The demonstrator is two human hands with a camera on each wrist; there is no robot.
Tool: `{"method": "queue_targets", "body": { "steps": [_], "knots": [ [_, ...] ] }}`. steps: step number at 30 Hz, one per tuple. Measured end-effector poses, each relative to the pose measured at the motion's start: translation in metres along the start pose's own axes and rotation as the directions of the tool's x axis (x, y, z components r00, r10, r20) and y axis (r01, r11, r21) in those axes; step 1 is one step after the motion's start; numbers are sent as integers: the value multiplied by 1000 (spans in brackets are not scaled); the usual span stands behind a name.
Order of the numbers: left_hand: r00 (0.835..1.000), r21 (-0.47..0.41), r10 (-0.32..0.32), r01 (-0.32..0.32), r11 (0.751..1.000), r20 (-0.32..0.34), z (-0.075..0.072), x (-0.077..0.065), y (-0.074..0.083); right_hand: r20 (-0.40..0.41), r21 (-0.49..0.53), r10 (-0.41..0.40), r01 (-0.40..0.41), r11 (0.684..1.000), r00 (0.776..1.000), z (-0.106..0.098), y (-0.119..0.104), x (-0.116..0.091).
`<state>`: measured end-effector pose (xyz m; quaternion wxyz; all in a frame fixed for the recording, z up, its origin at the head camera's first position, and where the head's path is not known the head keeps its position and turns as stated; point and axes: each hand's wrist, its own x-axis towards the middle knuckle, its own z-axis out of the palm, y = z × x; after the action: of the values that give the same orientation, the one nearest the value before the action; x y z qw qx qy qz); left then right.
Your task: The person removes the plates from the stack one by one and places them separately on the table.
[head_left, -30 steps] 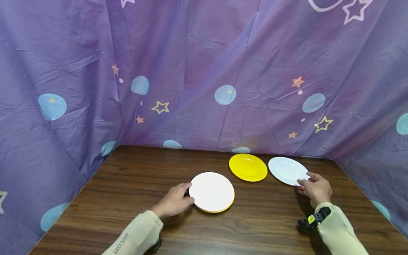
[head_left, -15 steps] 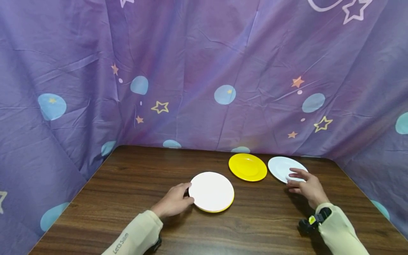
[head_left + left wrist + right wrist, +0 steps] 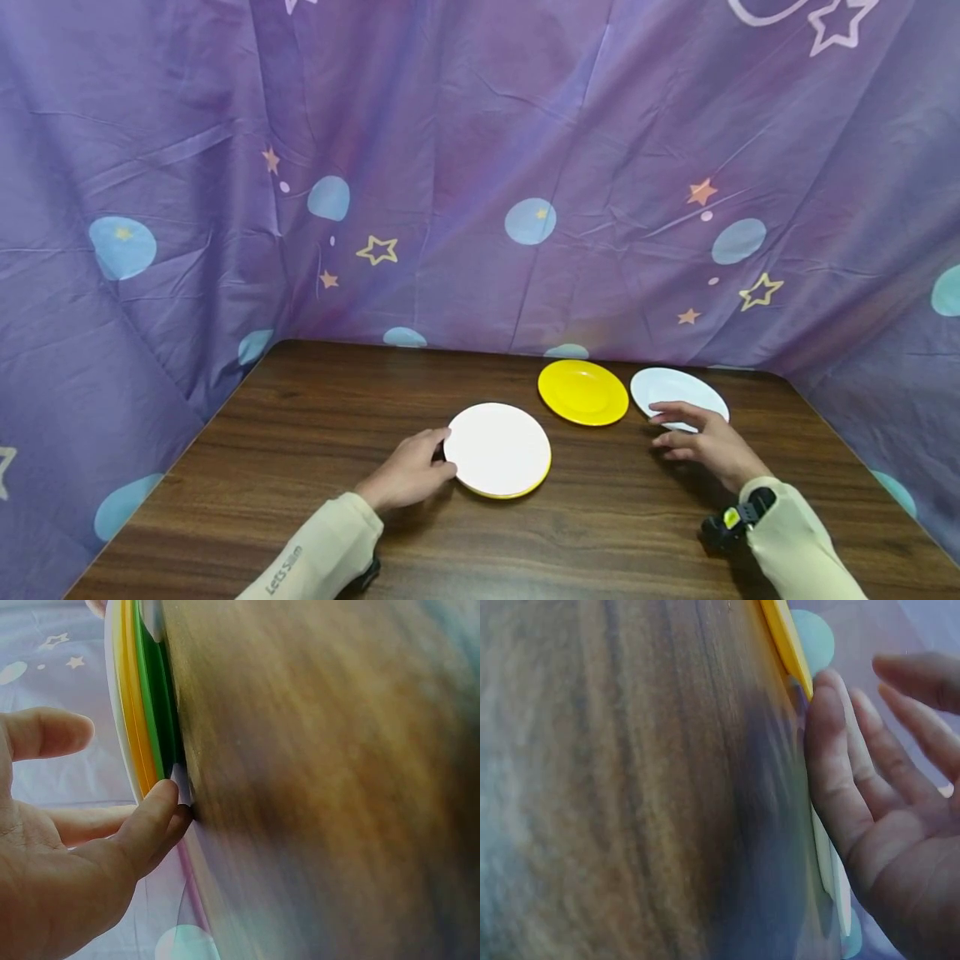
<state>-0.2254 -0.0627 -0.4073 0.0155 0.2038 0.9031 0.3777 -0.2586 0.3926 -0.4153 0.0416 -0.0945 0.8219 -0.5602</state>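
In the head view, a stack of plates with a white plate on top sits near the middle of the table. Yellow and green plates show beneath it in the left wrist view. My left hand rests its fingertips by the stack's left rim, fingers loosely bent and not closed round it. My right hand hovers with spread, relaxed fingers in front of a separate white plate, covering part of its near rim. Left of that lies a yellow plate, apart from the right fingertips.
The brown wooden table carries all the plates. A purple curtain with stars and blue dots hangs along the back and both sides. A dark device is strapped to the right wrist.
My right hand has let go of the separate white plate's right rim and moved left across its front. The left hand and the stack have stayed put.
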Motion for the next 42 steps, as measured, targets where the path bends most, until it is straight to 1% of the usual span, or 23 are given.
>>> {"method": "queue_targets", "body": {
  "steps": [4,8,13,17,21,26,30,35,37,42],
  "knots": [
    [1000,2,-4,4,1000,0,1,0,-1,68,-11,-9,10,1000,998,3,-3,1],
    [1000,3,0,0,1000,-2,1,0,-1,168,7,-11,10,1000,986,5,-6,3],
    [1000,1,4,-4,1000,-3,1,-1,-1,298,51,-47,34,998,953,9,-10,6],
    [1000,-3,6,-6,1000,-3,0,-1,-1,368,91,-73,42,995,927,12,-12,8],
    [1000,-4,1,-1,1000,0,0,0,0,428,128,-126,78,989,895,15,-13,10],
    [1000,2,1,-1,1000,9,1,1,-1,476,178,-198,127,976,857,19,-14,11],
    [1000,-1,5,-5,1000,5,1,1,-2,501,208,-221,132,969,837,24,-18,13],
    [1000,0,26,-26,1000,-7,0,0,-1,533,231,-244,139,963,810,29,-24,16],
    [1000,-2,25,-25,1000,-6,0,0,0,538,239,-254,143,960,804,32,-26,17],
    [1000,-4,16,-16,1000,-1,0,0,-1,540,253,-277,161,954,795,38,-28,18]
  ]
}}
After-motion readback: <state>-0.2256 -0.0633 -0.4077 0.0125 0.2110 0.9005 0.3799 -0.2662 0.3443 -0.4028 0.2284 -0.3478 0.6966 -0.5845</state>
